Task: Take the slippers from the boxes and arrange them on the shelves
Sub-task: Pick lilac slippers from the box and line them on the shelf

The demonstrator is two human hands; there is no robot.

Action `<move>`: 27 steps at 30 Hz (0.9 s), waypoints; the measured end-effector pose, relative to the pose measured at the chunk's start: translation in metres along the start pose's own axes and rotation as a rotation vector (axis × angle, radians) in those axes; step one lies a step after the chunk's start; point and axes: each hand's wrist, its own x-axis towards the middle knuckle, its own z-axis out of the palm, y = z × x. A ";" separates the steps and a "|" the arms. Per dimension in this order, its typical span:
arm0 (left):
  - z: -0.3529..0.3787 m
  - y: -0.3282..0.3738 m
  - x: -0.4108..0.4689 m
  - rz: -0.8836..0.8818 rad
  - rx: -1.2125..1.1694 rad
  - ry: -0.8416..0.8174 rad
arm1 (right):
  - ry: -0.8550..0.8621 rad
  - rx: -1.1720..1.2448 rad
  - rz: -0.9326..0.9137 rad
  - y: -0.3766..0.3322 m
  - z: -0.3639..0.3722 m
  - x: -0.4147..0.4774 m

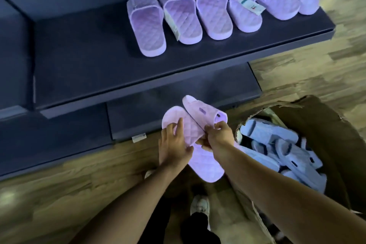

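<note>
Left hand (174, 144) gripping lower slipper (206, 164) midway, right hand (218, 135) pinching upper slipper (200, 113)

Fig.: shelf slippers (198, 10) lilac w/ diamond-quilt pattern; held pair (206, 164) same lilac, quilted; tags (251, 5) white w/ teal mark; shelf (89, 61) dark navy-grey; boxed slippers (277, 150) pale blue w/ dark slots; box (316, 125) brown; floor (59, 194) brown wood-grain
</note>
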 end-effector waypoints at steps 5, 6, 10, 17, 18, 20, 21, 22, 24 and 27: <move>-0.013 -0.034 -0.020 0.106 0.009 0.113 | -0.123 -0.379 0.004 -0.012 -0.016 -0.003; -0.015 -0.043 -0.024 0.130 0.014 0.148 | -0.130 -0.553 -0.071 -0.015 -0.016 -0.005; -0.033 -0.069 -0.037 0.102 -0.009 0.207 | -0.113 -1.019 -0.522 -0.023 0.010 -0.029; -0.119 -0.112 -0.036 -0.036 -0.080 0.327 | -0.140 -0.762 -0.951 -0.045 0.072 -0.083; -0.134 -0.120 -0.033 -0.007 -0.067 0.340 | -0.144 -0.756 -0.968 -0.050 0.081 -0.091; -0.162 -0.137 -0.025 0.051 -0.071 0.362 | -0.155 -0.729 -1.002 -0.061 0.097 -0.103; -0.177 -0.144 -0.021 0.083 -0.076 0.372 | -0.152 -0.709 -1.011 -0.067 0.104 -0.109; -0.192 -0.150 -0.017 0.115 -0.082 0.389 | -0.142 -0.679 -1.025 -0.072 0.112 -0.113; -0.222 -0.158 -0.010 0.138 -0.090 0.447 | -0.116 -0.617 -1.087 -0.084 0.127 -0.119; -0.250 -0.172 0.005 0.163 -0.080 0.514 | -0.070 -0.600 -1.168 -0.107 0.152 -0.122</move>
